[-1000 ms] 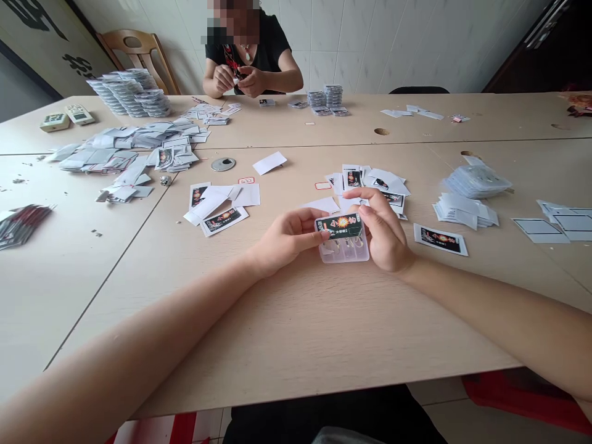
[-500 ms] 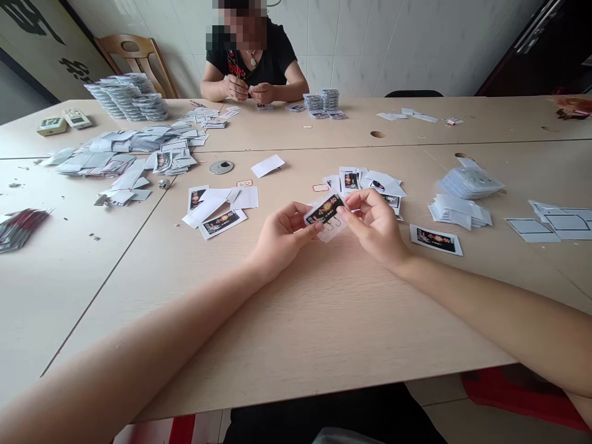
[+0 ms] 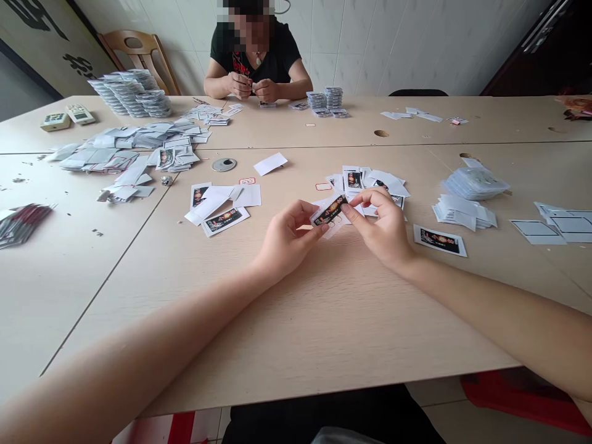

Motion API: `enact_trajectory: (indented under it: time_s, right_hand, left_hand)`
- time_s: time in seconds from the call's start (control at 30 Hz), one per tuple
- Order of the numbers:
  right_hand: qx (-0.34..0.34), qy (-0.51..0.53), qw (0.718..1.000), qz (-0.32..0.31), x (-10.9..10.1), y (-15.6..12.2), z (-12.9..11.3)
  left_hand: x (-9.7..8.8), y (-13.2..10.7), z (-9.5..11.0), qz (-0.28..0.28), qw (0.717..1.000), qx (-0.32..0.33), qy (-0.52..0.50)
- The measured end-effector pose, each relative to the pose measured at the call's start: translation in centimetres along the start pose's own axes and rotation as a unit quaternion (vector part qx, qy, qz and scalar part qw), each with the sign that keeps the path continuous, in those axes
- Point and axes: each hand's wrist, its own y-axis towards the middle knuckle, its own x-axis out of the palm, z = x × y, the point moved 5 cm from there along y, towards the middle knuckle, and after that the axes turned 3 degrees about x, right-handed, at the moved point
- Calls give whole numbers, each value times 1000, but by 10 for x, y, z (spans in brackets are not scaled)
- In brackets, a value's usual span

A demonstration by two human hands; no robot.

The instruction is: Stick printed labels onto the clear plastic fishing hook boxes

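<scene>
Between both hands, above the table, is a small printed card (image 3: 329, 211) with a black label, and a clear plastic bag (image 3: 337, 228) shows just under it. My left hand (image 3: 292, 231) pinches the card's left end between thumb and fingers. At the upper right corner, my right hand (image 3: 380, 223) grips it with thumb and fingertips. Whether the card is inside the bag or against it, I cannot tell. Behind my right hand lies a loose pile of similar cards (image 3: 354, 180), partly hidden by the fingers. A single printed card (image 3: 440, 240) rests right of my right hand.
Cards and white slips (image 3: 226, 221) lie left of my hands. Clear bags (image 3: 474, 182) and a stack of white slips (image 3: 462, 211) are at right. Across the table (image 3: 296, 333) sits a person (image 3: 259, 61) with small items in hand. Packed stacks (image 3: 132, 92) stand far left.
The card between my hands has tilted a little, its printed face now looking narrower. Both hands keep their hold; the whole view has shifted slightly.
</scene>
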Motion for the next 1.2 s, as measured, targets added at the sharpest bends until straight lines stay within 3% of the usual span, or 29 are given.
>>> enact_trajectory:
  time_s: [0.23,0.47,0.67,1.2]
  right_hand:
    - [19,26,999,-12,0,-1,4]
    - [90,130,986,-50,7,-6,11]
    - [105,132,984,-54,9,-5,13]
    - [124,130,980,-80,12,-4,11]
  left_hand:
    - [1,-2,0,5,999,21,30]
    - [3,-4,0,4,997,38,67]
    - [4,-6,4,3,994,49,95]
    - [-1,-1,-2,31,998,-2,61]
